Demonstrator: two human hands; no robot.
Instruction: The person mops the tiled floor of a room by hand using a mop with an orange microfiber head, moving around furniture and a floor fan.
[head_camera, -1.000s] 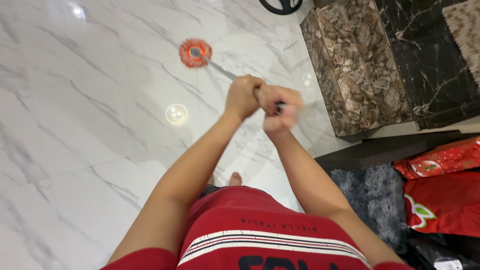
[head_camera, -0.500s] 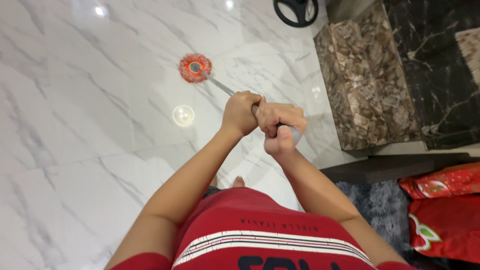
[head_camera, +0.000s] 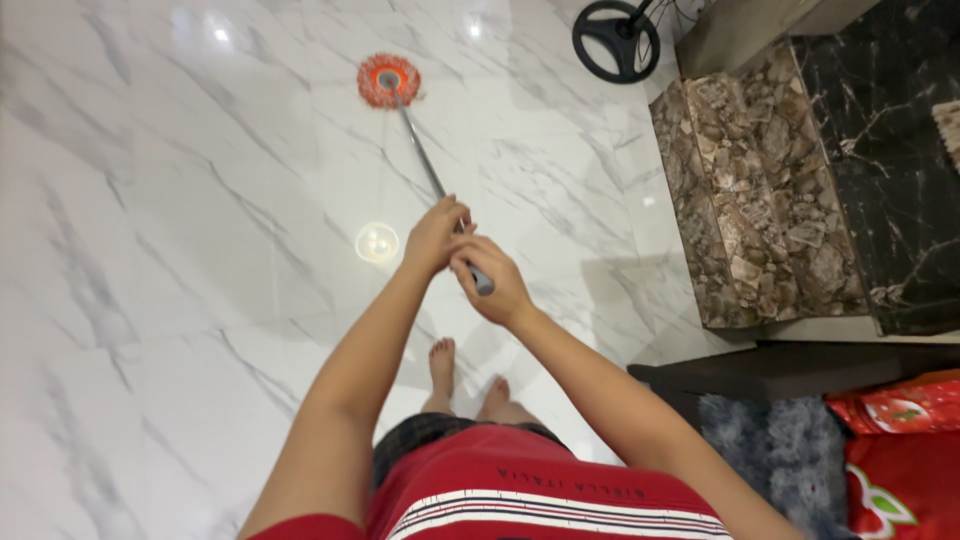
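A round orange mop head (head_camera: 389, 80) lies on the white marble floor (head_camera: 150, 250) ahead of me. Its grey metal handle (head_camera: 420, 150) slants back toward me. My left hand (head_camera: 434, 236) grips the handle higher along the shaft, and my right hand (head_camera: 494, 282) is wrapped around the handle's dark end just behind it. Both arms are stretched forward. My bare feet (head_camera: 468, 382) stand on the floor below my hands.
A brown stone-faced step (head_camera: 750, 200) and a dark marble level (head_camera: 890, 150) rise at the right. A black round fan base (head_camera: 615, 38) sits at the top. A grey shaggy rug (head_camera: 780, 450) and red bags (head_camera: 905, 470) lie at the lower right.
My arms have stretched out and pushed the mop head farther away across the floor. My hands sit lower in view, and my feet have come into sight.
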